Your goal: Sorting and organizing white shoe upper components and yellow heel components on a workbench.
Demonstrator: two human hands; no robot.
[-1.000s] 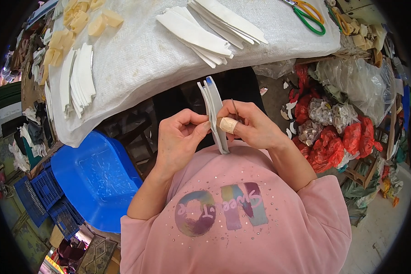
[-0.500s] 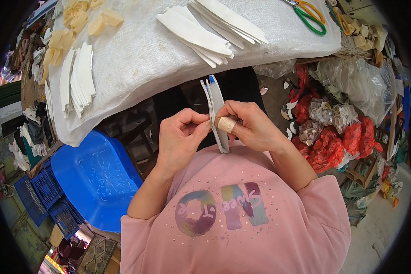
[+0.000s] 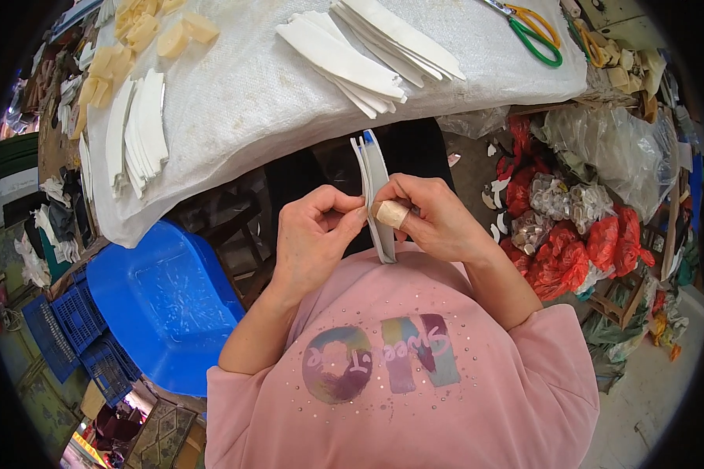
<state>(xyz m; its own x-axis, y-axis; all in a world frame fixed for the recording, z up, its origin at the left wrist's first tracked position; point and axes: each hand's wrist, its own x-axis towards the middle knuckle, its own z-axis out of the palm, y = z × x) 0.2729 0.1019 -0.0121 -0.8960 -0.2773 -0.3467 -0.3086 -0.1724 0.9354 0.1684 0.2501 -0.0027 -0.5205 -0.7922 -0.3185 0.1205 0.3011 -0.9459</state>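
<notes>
In front of my chest I hold a thin bundle of white curved strips [image 3: 378, 176] on edge, its lower end against my pink shirt. A bit of blue shows at its upper end. My left hand [image 3: 314, 238] pinches the bundle's left side with thumb and forefinger. From the right, my right hand [image 3: 432, 215] grips the same strips, fingers curled. Tan tape [image 3: 392, 213] wraps one of its digits. Beyond them, stacks of similar white strips [image 3: 340, 59] lie on the white-covered table [image 3: 227, 102], and more strips [image 3: 142, 129] rest at its left edge.
Cream-coloured pieces [image 3: 117, 66] are heaped at the table's far left. Scissors with green and orange handles [image 3: 538, 43] lie at the far right. A blue plastic tub [image 3: 164, 305] stands at my left, beside blue crates [image 3: 82, 316]. Red plastic bags [image 3: 559, 258] crowd the floor on the right.
Both hands keep their grip on the strips, with only small finger shifts. The whole view has shifted slightly.
</notes>
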